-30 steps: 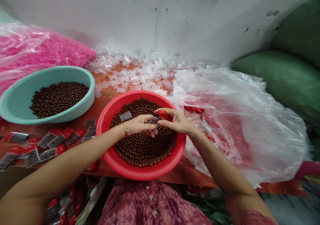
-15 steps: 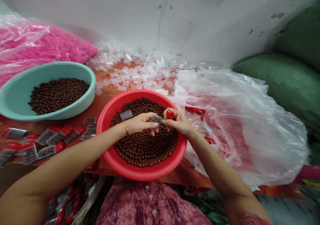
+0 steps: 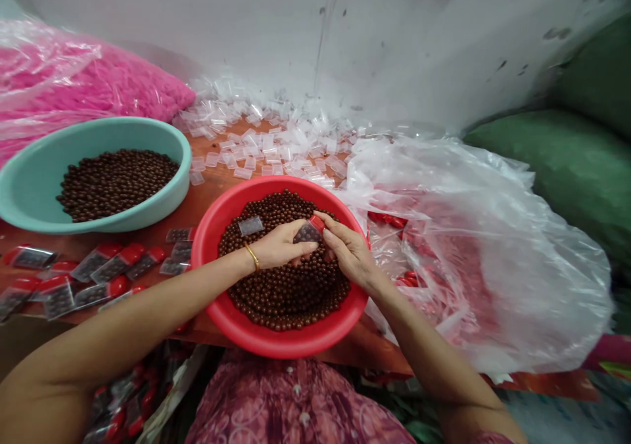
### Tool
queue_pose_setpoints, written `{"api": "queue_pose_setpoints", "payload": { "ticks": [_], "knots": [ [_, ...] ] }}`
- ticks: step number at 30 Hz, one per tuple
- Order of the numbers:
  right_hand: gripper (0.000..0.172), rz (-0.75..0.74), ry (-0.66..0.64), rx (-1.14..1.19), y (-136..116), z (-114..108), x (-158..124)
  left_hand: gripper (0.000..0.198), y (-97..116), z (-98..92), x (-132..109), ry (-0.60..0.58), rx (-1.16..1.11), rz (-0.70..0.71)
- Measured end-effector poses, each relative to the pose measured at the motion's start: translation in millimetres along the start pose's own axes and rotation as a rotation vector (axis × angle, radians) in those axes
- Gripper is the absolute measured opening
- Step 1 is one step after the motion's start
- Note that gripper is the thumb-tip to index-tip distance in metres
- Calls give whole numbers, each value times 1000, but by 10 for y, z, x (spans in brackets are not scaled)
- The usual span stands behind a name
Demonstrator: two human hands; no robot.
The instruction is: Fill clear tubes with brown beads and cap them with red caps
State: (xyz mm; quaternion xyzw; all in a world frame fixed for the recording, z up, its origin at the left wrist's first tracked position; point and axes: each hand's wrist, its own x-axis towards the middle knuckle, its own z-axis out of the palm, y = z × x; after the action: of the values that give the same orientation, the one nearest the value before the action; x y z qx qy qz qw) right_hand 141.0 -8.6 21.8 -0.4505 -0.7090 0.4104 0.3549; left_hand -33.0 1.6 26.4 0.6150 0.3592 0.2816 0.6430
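Note:
Over a red basin [image 3: 286,347] of small brown balls [image 3: 276,299], my left hand [image 3: 283,244] grips a clear plastic box [image 3: 306,232] with dark balls inside. My right hand [image 3: 348,250] pinches a red cap [image 3: 316,222], which sits at the upper right end of that box. The fingertips of both hands are close together there. Another clear box [image 3: 251,225] lies on the balls, left of my hands.
A teal basin [image 3: 177,188] with more brown balls stands left. Red-capped filled boxes [image 3: 111,266] lie before it. Loose clear boxes [image 3: 276,148] are scattered behind. On the right spreads a plastic bag [image 3: 503,234] with red caps; a pink-filled bag [image 3: 113,76] is far left.
The red cap, held apart from the box in my right hand before, is now at the box's end. My right fingers have closed in towards my left hand.

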Motion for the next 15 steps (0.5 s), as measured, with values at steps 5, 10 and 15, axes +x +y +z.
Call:
{"api": "queue_pose_setpoints", "payload": {
  "ticks": [5,10,15],
  "knots": [
    [50,-155,-18,-125,23,32,-53,28,-1,12,-5,48,17,29],
    [53,-188,-92,-153,-16,-23,-64,23,-9,21,-9,94,132,147],
    [36,-237,1,-242,-156,-126,-23,20,36,46,-11,50,277,118]
  ]
}}
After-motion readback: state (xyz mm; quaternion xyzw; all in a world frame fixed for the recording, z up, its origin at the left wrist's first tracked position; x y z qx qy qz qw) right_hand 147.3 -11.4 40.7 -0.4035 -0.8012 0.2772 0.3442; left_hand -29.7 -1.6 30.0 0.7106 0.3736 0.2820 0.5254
